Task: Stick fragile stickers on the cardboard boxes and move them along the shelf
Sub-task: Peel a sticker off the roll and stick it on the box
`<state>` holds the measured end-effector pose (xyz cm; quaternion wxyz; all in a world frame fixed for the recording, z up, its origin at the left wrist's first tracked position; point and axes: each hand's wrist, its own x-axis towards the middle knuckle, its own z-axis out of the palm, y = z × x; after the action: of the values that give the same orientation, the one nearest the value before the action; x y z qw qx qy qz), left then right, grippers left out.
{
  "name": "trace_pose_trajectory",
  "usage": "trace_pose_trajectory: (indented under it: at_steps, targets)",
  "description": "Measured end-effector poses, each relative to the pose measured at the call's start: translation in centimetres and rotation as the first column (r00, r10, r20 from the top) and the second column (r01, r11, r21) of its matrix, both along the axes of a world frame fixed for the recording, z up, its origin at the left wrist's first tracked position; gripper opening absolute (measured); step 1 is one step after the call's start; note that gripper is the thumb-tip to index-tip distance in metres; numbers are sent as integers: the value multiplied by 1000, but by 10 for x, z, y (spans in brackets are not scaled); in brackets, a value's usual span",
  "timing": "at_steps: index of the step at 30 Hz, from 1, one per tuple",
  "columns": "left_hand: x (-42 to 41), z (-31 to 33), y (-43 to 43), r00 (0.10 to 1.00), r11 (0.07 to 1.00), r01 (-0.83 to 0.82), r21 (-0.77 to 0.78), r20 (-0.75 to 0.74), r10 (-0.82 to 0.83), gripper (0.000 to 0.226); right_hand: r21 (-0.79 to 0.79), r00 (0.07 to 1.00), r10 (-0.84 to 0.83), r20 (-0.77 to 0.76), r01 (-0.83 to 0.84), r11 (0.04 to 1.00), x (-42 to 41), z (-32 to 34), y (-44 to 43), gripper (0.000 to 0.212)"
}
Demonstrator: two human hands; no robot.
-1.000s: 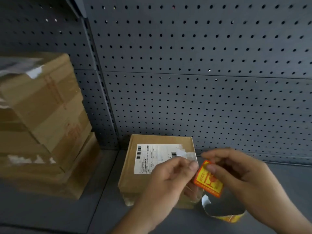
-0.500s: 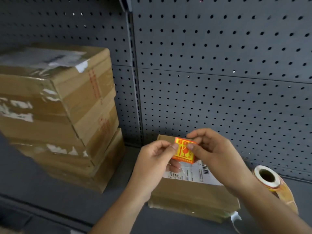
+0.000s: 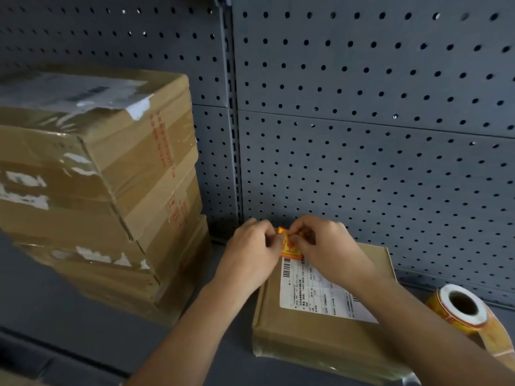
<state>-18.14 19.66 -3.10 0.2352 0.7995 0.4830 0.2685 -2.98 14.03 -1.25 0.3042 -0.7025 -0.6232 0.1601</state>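
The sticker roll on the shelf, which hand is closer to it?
Right. The right hand is nearer the sticker roll, up-left of it; the left hand is farther left.

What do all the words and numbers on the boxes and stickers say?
White shipping label on the flat box: barcode and small print, too blurred to read.
Orange sticker between both hands: mostly covered, unreadable.
Red print on the stacked boxes: blurred, unreadable.
Sticker roll: no legible text.

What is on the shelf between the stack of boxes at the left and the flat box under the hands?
Nothing: the head view shows bare grey shelf between the stack of boxes and the flat box. Only the left forearm passes above it.
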Motion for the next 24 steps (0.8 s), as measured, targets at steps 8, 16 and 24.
trace_pose_trajectory:
  at_steps: [8, 16, 24]
  targets:
    - [5, 2, 2, 996, 1000, 17, 7, -91, -16, 20, 79, 984, 42, 172, -56, 995, -6, -11, 9, 11]
    - [8, -8, -2, 996, 995, -58, 83, -67, 64, 24, 111, 970, -31, 242, 4, 994, -10, -19, 5, 13]
    - [2, -25, -6, 944, 887, 35, -460, 307, 122, 34, 3, 905, -221, 364, 237, 972, 0, -18, -19, 42]
